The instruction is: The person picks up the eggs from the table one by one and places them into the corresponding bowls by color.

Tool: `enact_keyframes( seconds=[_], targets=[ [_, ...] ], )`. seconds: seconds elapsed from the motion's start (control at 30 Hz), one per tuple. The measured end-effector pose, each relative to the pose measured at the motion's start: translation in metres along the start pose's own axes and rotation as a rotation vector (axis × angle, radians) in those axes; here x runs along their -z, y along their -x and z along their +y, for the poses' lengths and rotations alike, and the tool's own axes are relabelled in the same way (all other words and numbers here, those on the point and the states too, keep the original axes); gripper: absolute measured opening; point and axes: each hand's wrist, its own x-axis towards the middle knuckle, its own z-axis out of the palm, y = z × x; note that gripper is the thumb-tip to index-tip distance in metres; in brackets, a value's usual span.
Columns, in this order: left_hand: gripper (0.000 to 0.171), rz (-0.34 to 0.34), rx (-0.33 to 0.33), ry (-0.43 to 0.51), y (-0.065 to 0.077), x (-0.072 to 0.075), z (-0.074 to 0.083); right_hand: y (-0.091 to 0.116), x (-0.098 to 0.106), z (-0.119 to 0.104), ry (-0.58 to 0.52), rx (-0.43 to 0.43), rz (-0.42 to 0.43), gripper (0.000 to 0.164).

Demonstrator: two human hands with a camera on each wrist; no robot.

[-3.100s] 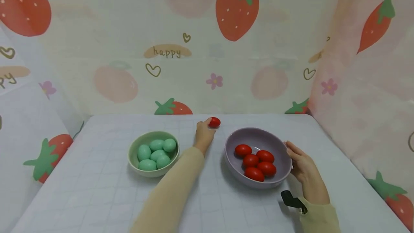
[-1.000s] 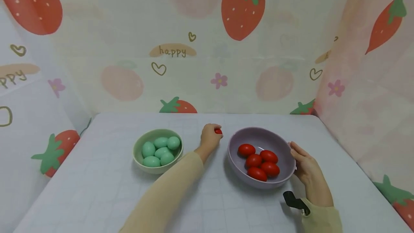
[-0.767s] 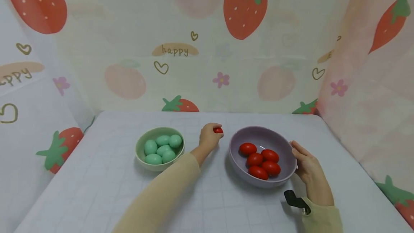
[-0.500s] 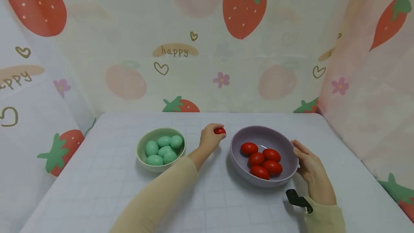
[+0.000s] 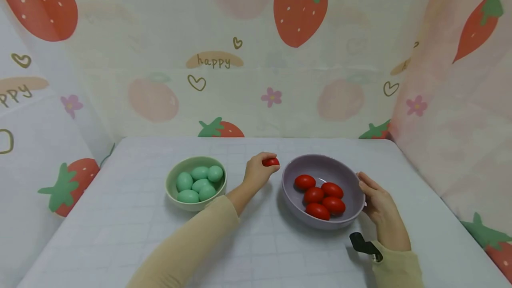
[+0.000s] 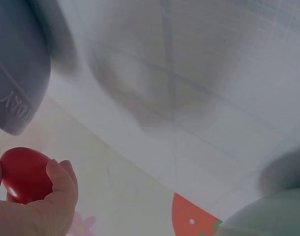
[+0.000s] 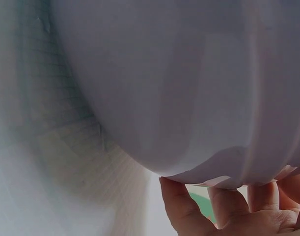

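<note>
My left hand pinches a red egg between thumb and fingers, above the table between two bowls. In the left wrist view, the thumb and fingertips sit around the red egg. To its right stands a purple bowl with several red eggs inside. My right hand holds that bowl at its right side; in the right wrist view the fingertips touch the edge of the purple bowl. Left of my left hand, a light green bowl contains several green eggs.
The table has a white grid-patterned cover. A strawberry-printed curtain surrounds its back and sides. A black device is attached at my right sleeve, near the purple bowl.
My left hand has taken hold of the red egg at the table's far side, brought it nearer and lifted it slightly. My right hand stays at the purple bowl. The head view shifts slightly.
</note>
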Motion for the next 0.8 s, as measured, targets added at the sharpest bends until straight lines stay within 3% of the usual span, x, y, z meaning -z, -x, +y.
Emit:
enact_keyframes(
  seconds=[0.4, 0.57, 0.8],
  targets=[
    [0.032, -0.078, 0.018, 0.084, 0.011, 0.003, 0.012, 0.002, 0.0, -0.002, -0.02, 0.012, -0.007, 0.045],
    [0.031, -0.091, -0.015, 0.128, 0.018, 0.003, 0.019, 0.003, -0.001, -0.001, -0.029, 0.006, 0.0, 0.045],
    [0.031, -0.204, -0.012, 0.25, 0.025, -0.003, 0.026, 0.004, -0.002, 0.001, -0.034, 0.003, -0.005, 0.044]
  ],
)
